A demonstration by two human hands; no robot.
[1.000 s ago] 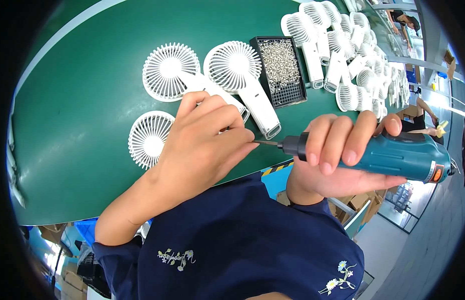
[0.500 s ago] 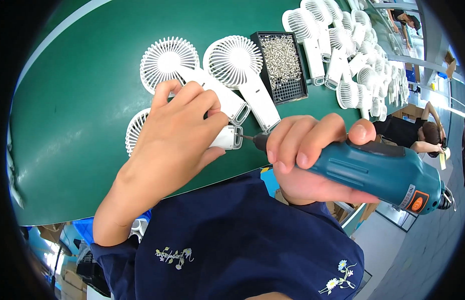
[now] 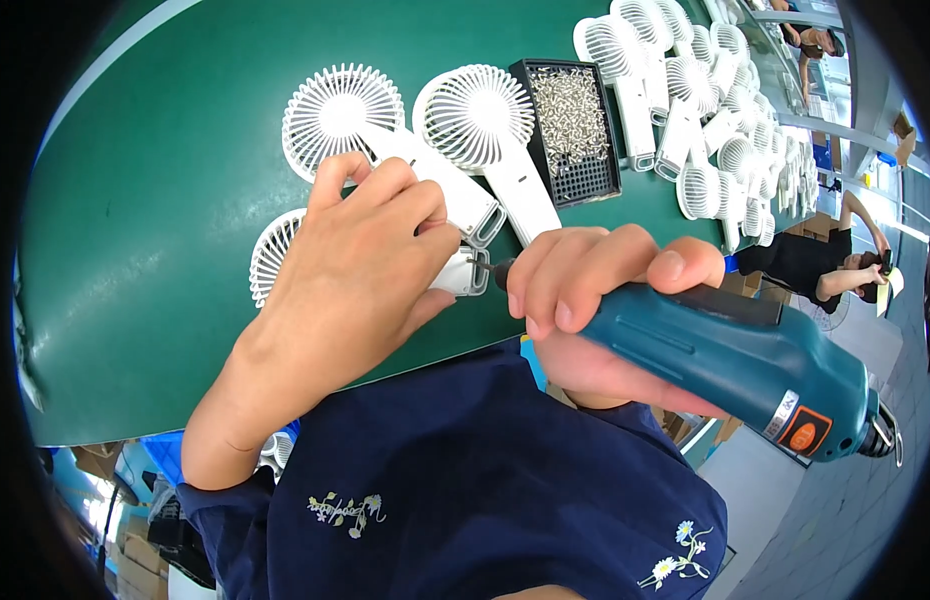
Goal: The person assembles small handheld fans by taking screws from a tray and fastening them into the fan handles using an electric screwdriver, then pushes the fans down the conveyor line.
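My left hand presses down on a white handheld fan shell lying on the green table, covering most of its handle. My right hand grips a teal electric screwdriver, whose bit touches the end of that fan's handle. Two more white fan shells lie just beyond, handles pointing toward me.
A black tray of small screws sits behind the fans. Several more white fan shells are heaped at the far right of the table. Another person stands beyond the table's right edge.
The screwdriver has swung down and closer, its bit now at the fan handle's end. My left hand has shifted left along the handle, fingers spread over it.
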